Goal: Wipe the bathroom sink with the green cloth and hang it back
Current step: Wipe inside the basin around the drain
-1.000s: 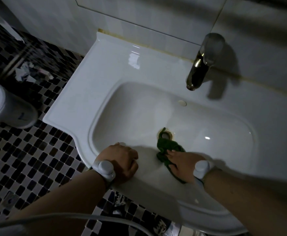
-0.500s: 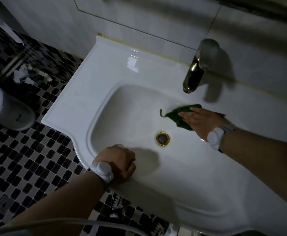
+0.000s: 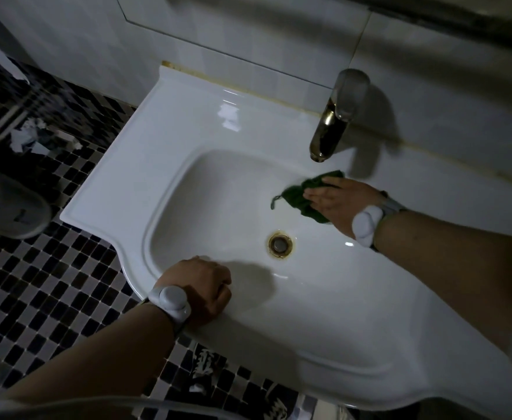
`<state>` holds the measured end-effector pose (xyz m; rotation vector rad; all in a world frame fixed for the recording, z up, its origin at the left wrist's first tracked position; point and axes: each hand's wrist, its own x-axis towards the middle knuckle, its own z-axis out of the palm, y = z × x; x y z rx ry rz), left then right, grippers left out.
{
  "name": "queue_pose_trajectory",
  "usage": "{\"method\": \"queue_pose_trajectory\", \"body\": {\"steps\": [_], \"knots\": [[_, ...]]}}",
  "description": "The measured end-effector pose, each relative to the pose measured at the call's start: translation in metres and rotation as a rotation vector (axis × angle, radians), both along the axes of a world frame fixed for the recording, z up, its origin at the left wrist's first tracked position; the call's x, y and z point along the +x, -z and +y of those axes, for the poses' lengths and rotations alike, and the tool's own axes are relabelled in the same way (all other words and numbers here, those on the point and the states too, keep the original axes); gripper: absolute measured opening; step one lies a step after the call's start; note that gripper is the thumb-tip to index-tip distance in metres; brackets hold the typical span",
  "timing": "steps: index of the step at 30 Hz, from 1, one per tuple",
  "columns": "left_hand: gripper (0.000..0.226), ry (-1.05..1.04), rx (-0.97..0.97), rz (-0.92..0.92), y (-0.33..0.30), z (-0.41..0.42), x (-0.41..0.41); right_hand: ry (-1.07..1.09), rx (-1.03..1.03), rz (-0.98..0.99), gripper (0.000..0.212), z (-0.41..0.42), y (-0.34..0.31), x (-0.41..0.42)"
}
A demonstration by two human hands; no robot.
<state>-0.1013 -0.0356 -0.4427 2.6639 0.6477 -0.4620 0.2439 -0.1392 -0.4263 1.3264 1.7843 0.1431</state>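
Right now, from the head view, your right hand (image 3: 336, 204) lies flat with straight fingers pressing the green cloth (image 3: 301, 198) against the far inner wall of the sink (image 3: 173, 140), just below the faucet (image 3: 332, 128) spout, which hangs close above the cloth's upper edge. A thin tail of the cloth trails left toward the bowl's middle. The drain (image 3: 280, 244) sits apart from the cloth, nearer you, with bare basin all round it and a wide stretch of bowl open to its left. Your left hand (image 3: 201, 287) rests on the near rim, fingers curled under into a fist and holding nothing, knuckles at the bowl's inner lip. Beyond the sink's left edge the checkered floor (image 3: 45, 298) drops away, with a white toilet (image 3: 3, 207) near that corner.
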Motion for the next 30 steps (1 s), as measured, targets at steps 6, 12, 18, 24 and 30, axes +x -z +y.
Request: {"method": "queue_pose_trajectory", "body": {"steps": [6, 12, 18, 24, 30], "knots": [[0.041, 0.008, 0.006, 0.000, 0.000, -0.001, -0.001, 0.198, 0.022, 0.160, 0.051, -0.085, -0.011, 0.014], [0.038, 0.006, 0.036, -0.008, -0.001, -0.002, -0.002, 0.741, -0.023, 0.423, 0.061, -0.147, 0.004, -0.041], [0.040, 0.005, 0.046, -0.015, -0.003, -0.002, -0.003, 0.941, -0.297, 0.762, 0.060, -0.126, 0.012, -0.140], [0.041, 0.008, 0.039, -0.023, -0.003, -0.003, -0.001, 0.615, 0.123, 0.453, 0.064, -0.136, -0.017, -0.051], [0.039, 0.022, 0.039, -0.030, -0.005, -0.004, -0.001, 0.817, -0.015, 0.416, 0.079, -0.155, 0.010, -0.064]]}}
